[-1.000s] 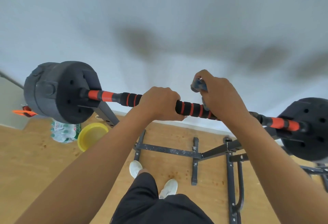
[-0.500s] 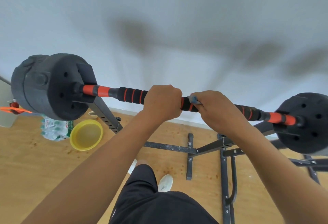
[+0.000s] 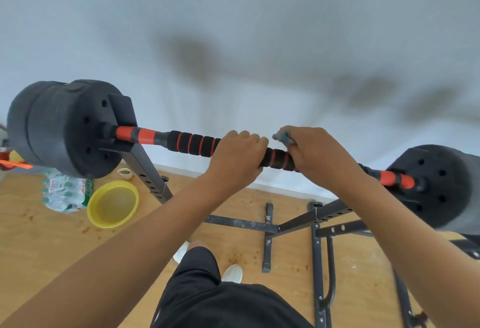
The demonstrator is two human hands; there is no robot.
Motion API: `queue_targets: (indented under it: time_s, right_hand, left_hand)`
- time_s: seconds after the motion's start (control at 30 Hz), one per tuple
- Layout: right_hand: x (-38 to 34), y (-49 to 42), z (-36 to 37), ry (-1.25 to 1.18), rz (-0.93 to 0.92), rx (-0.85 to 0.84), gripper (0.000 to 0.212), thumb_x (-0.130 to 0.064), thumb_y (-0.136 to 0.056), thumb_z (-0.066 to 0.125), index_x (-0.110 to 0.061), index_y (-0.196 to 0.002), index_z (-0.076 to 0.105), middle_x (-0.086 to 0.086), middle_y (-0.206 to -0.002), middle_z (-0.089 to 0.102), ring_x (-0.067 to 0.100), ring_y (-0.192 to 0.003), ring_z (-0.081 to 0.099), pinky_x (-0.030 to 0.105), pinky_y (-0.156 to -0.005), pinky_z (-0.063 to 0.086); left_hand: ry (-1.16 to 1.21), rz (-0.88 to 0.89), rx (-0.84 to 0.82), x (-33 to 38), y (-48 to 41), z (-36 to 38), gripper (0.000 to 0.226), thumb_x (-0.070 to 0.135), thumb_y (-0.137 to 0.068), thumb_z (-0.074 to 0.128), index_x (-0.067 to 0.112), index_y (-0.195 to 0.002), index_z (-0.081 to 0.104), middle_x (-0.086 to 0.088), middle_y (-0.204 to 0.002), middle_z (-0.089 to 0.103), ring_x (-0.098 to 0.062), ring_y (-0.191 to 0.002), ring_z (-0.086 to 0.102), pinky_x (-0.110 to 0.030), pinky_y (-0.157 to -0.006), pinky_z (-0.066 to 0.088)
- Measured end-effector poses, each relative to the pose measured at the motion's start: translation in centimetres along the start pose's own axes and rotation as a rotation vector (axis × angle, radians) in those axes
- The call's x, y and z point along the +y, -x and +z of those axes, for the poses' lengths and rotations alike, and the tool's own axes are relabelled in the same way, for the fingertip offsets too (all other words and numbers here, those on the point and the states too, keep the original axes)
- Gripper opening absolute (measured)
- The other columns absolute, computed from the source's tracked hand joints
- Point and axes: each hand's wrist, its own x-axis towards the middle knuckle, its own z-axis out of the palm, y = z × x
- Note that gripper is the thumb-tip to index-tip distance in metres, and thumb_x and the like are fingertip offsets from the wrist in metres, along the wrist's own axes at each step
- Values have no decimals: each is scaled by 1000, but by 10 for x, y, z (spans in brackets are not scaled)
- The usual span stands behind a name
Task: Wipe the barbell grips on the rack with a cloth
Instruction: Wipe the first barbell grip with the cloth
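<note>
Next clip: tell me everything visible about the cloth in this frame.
Only a small part of the cloth shows: a crumpled blue-grey wad, soft fabric by its look, sticking out above the right hand. That hand grips it, bunched, against the black-and-orange foam grip of the barbell. The rest is hidden under the fingers, so its full size, shape and whether it is damp cannot be told.

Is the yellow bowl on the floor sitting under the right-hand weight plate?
No, the yellow bowl lies on the floor below the left weight plate, beside a pack of water bottles.
</note>
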Motion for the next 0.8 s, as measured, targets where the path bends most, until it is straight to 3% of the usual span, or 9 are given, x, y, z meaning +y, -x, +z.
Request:
queue_targets:
  time_s: [0.13, 0.2, 0.27, 0.4, 0.47, 0.53, 0.63, 0.73, 0.8]
  right_hand:
    - [-11, -12, 7, -2, 61, -154, 31, -25, -101, 39, -20, -76, 57, 0, -70, 62, 21, -64, 59, 37, -62, 50]
    - [-13, -5, 15, 47, 69, -132, 33, -25, -102, 36, -17, -74, 51, 2, -68, 58, 23, -63, 56, 38, -59, 46]
    - [-14, 4, 25, 84, 31, -60, 29, -23, -103, 35, -20, -78, 47, 1, -71, 58, 22, -66, 55, 40, -62, 47]
    - [-14, 17, 43, 117, -62, 40, 16, -8, -96, 44, -20, -98, 54, -2, -96, 61, 21, -90, 55, 32, -75, 44]
    - [-14, 27, 52, 214, -60, 76, 33, -2, -90, 52, -11, -121, 61, 6, -121, 64, 27, -115, 58, 35, -97, 49]
    - [-16, 38, 56, 266, -30, 53, 60, 2, -89, 55, -1, -148, 46, 16, -150, 49, 31, -142, 43, 40, -118, 35]
    - [-21, 50, 51, 277, -43, -1, 73, 7, -90, 48, -3, -158, 23, 15, -165, 23, 28, -154, 19, 38, -124, 15]
    - [-23, 64, 42, 252, -73, -53, 74, 3, -96, 43, -14, -161, 12, 1, -168, 6, 15, -156, 4, 27, -118, 7]
    - [-21, 68, 31, 196, -57, -80, 70, -6, -101, 45, -23, -161, 15, -9, -168, 8, 7, -155, 6, 21, -117, 12]
  left_hand:
    - [-61, -59, -27, 7, -2, 13, 35, 19, -71, 79, 20, -68, 44, 4, -53, 37, -18, -50, 30, -30, -56, 23]
    - [-79, -80, -75, 7, -11, 7, 37, 13, -65, 76, 22, -62, 41, 7, -48, 25, -17, -42, 26, -27, -51, 18]
    - [-69, -70, -225, 7, -18, 3, 26, 14, -77, 66, 22, -66, 44, 7, -52, 30, -13, -43, 30, -26, -49, 16]
    - [29, -122, -350, 3, -31, -5, 22, 17, -81, 60, 20, -65, 45, 4, -61, 49, -15, -50, 43, -27, -51, 31]
    - [112, -131, -512, -1, -41, -9, 19, 21, -81, 65, 19, -69, 50, 4, -62, 56, -15, -53, 51, -26, -54, 37]
    - [269, -153, -762, -6, -52, -14, 21, 26, -79, 74, 16, -71, 57, 5, -56, 62, -15, -51, 58, -25, -56, 43]
    - [472, -167, -975, -14, -64, -21, 25, 23, -79, 79, 10, -67, 61, 3, -48, 57, -18, -43, 54, -27, -54, 46]
    - [529, -148, -936, -20, -61, -25, 29, 35, -79, 81, 11, -72, 68, 7, -53, 66, -14, -48, 64, -28, -57, 53]
    - [385, -140, -738, -20, -49, -27, 47, 62, -73, 82, 18, -81, 67, 8, -62, 70, -13, -57, 68, -28, -60, 53]
